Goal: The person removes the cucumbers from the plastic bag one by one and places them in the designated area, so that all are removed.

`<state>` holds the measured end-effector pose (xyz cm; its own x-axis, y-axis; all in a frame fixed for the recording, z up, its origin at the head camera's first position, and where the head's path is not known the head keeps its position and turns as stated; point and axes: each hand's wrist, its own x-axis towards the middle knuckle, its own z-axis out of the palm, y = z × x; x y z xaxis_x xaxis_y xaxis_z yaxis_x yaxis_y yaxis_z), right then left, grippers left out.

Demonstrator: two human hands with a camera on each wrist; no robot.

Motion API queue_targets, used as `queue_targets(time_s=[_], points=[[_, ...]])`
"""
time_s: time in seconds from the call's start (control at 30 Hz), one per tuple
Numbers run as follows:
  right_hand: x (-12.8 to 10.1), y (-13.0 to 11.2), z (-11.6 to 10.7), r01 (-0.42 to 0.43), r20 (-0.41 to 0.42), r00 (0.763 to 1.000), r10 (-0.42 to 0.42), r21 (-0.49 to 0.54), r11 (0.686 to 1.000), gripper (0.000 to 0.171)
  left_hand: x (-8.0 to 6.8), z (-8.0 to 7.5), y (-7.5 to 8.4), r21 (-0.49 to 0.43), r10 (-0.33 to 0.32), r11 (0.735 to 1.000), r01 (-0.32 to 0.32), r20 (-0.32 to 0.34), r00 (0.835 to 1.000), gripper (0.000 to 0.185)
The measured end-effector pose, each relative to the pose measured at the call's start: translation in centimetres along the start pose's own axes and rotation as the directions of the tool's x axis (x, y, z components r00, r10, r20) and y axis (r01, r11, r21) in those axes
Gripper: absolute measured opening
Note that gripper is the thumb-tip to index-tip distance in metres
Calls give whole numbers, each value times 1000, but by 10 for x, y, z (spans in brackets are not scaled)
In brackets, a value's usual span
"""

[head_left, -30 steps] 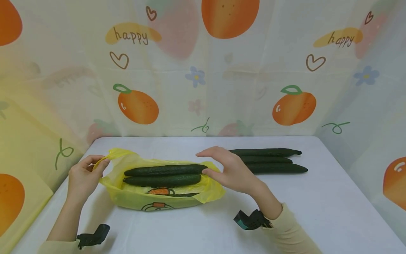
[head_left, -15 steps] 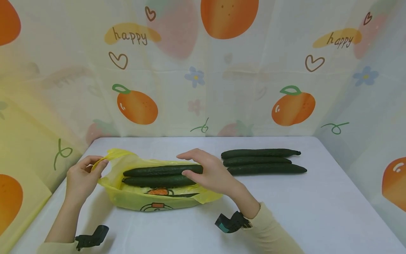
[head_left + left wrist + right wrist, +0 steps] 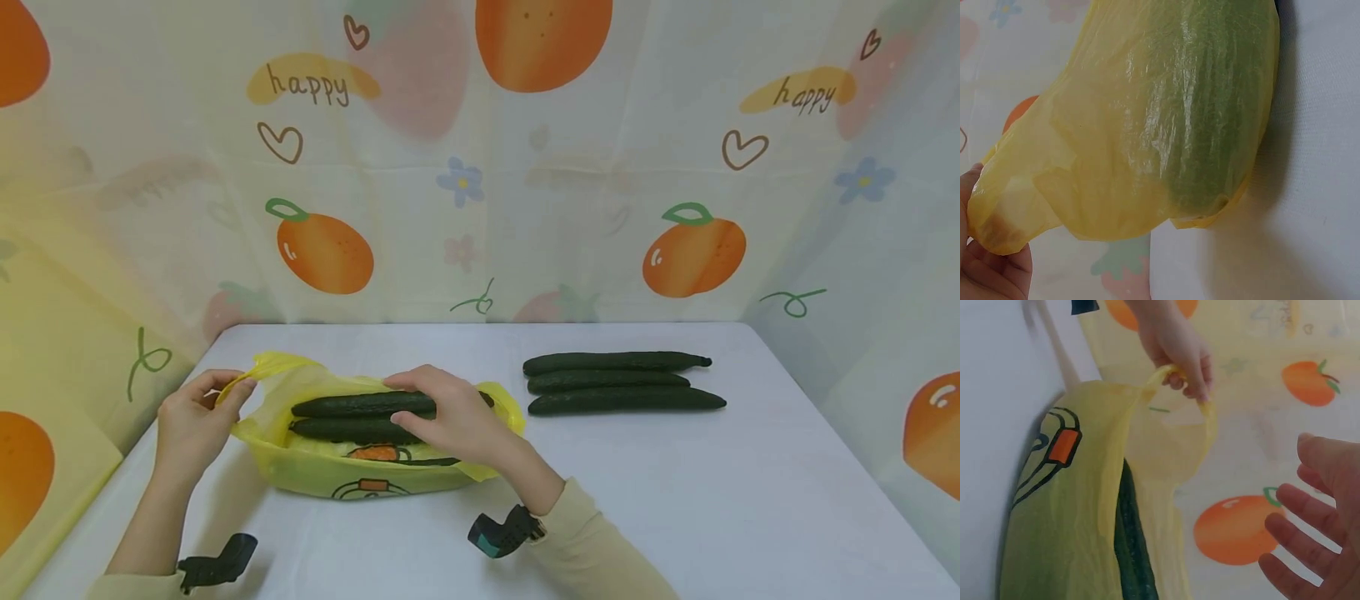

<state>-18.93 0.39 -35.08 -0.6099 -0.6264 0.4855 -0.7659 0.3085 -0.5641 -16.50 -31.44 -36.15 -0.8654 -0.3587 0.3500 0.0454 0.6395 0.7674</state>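
Head view: I see left hand (image 3: 193, 417) pinching bag (image 3: 300, 473), probably spreading its mouth for access; right hand (image 3: 459, 418) over bag, fingers parted, gripping nothing. Cucumbers (image 3: 341, 406) inside bag; three loose cucumbers (image 3: 622, 382) right of bag.

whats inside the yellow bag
Two cucumbers lie side by side inside the yellow bag, and a dark green strip shows by its near rim. The right hand hides part of both cucumbers; what lies beneath is covered.
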Motion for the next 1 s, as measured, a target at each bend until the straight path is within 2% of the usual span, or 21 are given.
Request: queue_targets(time_s=[0.2, 0.47, 1.0], points=[[4, 4, 14, -86, 86, 992, 87, -24, 996, 41, 0, 0, 0, -12, -2, 1000, 2, 6, 1000, 9], [6, 12, 34, -162, 187, 967, 173, -73, 984, 41, -1, 0, -1, 2, -4, 1000, 4, -8, 1000, 16], [3, 35, 51, -279, 195, 931, 309, -166, 946, 41, 0, 0, -1, 2, 15, 1000, -15, 5, 1000, 20]])
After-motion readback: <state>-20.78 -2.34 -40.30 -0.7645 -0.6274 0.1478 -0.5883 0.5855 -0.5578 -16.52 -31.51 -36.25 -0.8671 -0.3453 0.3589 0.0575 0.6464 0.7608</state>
